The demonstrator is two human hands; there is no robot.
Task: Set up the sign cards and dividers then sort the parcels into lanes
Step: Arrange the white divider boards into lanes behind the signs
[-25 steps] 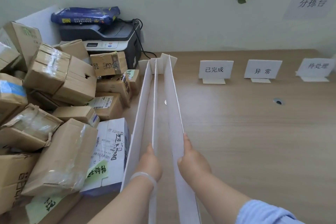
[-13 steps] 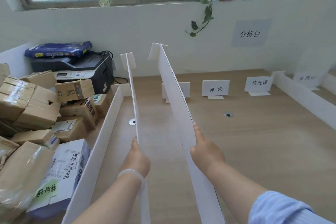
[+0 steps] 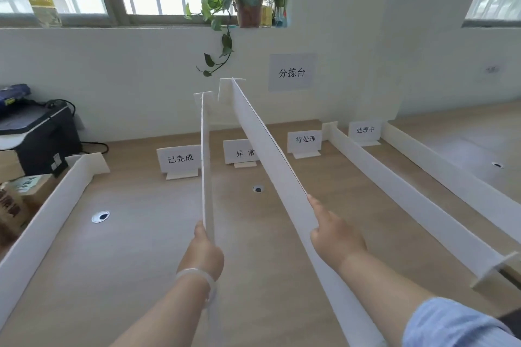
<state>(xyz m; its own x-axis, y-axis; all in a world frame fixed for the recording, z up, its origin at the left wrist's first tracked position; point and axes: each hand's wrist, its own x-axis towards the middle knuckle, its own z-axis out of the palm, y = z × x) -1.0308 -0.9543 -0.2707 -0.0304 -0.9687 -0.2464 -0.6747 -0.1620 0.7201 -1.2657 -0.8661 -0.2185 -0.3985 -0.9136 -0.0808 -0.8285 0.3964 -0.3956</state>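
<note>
Step in hand: divider set-up. The left divider (image 3: 205,163) is gripped by the left hand (image 3: 201,251) and the right divider (image 3: 270,160) by the right hand (image 3: 335,236). Both are held raised, running ahead of the fingers toward the sign cards (image 3: 180,159). Next, presumably: each is to be lowered between cards.

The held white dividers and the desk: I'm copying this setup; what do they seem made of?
The long white dividers in the left hand and right hand look like matte foam board or plastic sheet: thin, stiff, unbending. The tan desk looks like smooth wood-grain laminate.
</note>
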